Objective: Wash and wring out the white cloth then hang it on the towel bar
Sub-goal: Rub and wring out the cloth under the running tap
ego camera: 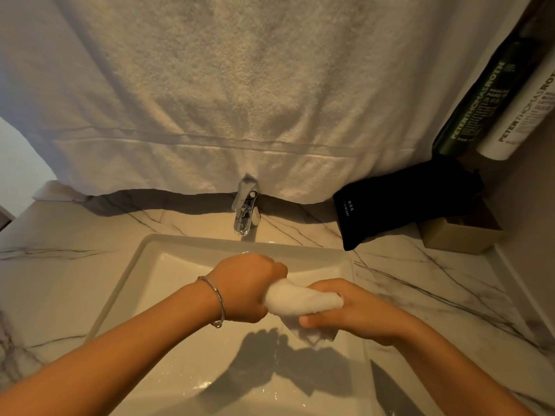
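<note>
The white cloth (300,301) is rolled into a thick twist over the white sink basin (150,265). My left hand (246,286), with a silver bangle at the wrist, grips the cloth's left end in a fist. My right hand (351,310) grips the right end, and a loose corner of cloth hangs below it. Thin drips of water fall under the cloth into the basin. No towel bar is visible; a large white towel (240,100) hangs across the wall behind the sink.
A chrome faucet (246,211) stands at the back of the basin, with no water running from it. On the marble counter (60,265) at the right lie a black pouch (399,205) and a small beige box (456,235). Two bottles (510,100) hang at the upper right.
</note>
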Tool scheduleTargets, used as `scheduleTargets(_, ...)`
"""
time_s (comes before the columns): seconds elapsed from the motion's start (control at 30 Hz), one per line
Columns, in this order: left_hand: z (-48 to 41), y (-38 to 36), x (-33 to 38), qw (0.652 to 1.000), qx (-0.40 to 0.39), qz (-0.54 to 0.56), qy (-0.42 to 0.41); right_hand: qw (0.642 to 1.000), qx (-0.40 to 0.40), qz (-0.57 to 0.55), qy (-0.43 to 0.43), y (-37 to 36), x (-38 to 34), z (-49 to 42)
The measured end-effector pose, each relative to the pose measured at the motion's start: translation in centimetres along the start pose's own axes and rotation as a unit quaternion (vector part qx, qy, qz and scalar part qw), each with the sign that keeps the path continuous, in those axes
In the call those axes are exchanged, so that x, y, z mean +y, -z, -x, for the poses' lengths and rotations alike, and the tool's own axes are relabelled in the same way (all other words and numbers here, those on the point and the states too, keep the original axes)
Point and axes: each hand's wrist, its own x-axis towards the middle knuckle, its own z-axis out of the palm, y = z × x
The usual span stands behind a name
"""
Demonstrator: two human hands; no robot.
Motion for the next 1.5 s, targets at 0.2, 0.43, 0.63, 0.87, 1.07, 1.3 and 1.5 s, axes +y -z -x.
scheduleTargets(0.2,-0.3,-1.7,-0.5,0.995,0.085,-0.046,-0.02,0.981,-0.01,-0.17,-0.098,0.3,0.9,-0.3)
scheduleTargets(0.43,-1.5,-2.4,-2.1,0.91,-0.116,0.371,0.148,0.88,0.281,0.369,0.106,-1.6,0.5,-1.0)
scheduleTargets(0.63,-1.0,-0.8,-2.4,0.759,-0.271,0.575,0.139,0.722,0.267,0.625,0.131,-2.1,1.0,-3.0)
scheduleTargets(0.87,-1.8,0.6,-1.6,0.804,-0.301,0.497,0.127,0.784,0.257,0.538,0.172,-0.6,0.3,-4.5)
scheduleTargets(1.07,-3.4,0.2,-1.3,0.969,-0.195,0.102,0.108,0.851,0.149,0.503,0.035,-1.1,0.1,-5.2)
scheduleTargets(1.3,-3.6,-1.2,-1.5,0.995,-0.022,-0.082,0.055,0.95,0.081,0.291,-0.077,-0.5,-0.2,-6.0)
scheduleTargets(1.5,-3.9,-1.9,-2.2,0.986,0.064,-0.154,-0.025,0.99,0.006,-0.068,-0.127,-1.1,0.7,-5.8)
